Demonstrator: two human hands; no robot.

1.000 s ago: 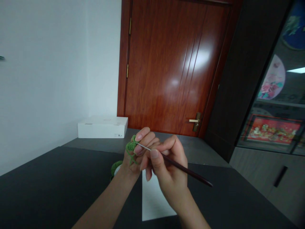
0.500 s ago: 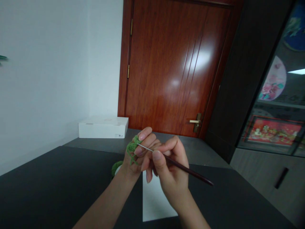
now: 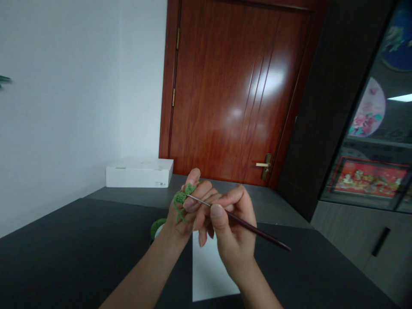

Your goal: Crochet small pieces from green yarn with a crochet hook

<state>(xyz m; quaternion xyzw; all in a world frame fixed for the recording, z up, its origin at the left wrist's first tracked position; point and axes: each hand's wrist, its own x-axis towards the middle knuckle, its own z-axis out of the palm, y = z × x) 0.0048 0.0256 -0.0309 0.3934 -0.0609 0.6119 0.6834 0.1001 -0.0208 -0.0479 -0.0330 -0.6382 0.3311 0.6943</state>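
Note:
A small piece of green crochet [image 3: 182, 198] with a loose yarn tail is pinched in the fingers of my left hand [image 3: 183, 219]. My right hand [image 3: 236, 227] grips a crochet hook [image 3: 257, 232] between thumb and fingers. The hook has a thin metal shaft and a dark reddish-brown handle that points down to the right. Its metal tip meets the right side of the green piece; whether it passes through a stitch is too small to tell. Behind my left wrist, a ball of green yarn [image 3: 157, 227] is partly hidden.
A white sheet of paper [image 3: 209, 279] lies on the black tabletop [image 3: 80, 257] under my hands. At the back left stands a white box [image 3: 138, 175] against the wall. Beyond the table are a wooden door [image 3: 225, 98] and a glass-fronted cabinet [image 3: 350, 227] at the right.
My left thumb has lifted and shifted slightly left, off the green piece, which has turned a little. My right hand with the hook has moved slightly right.

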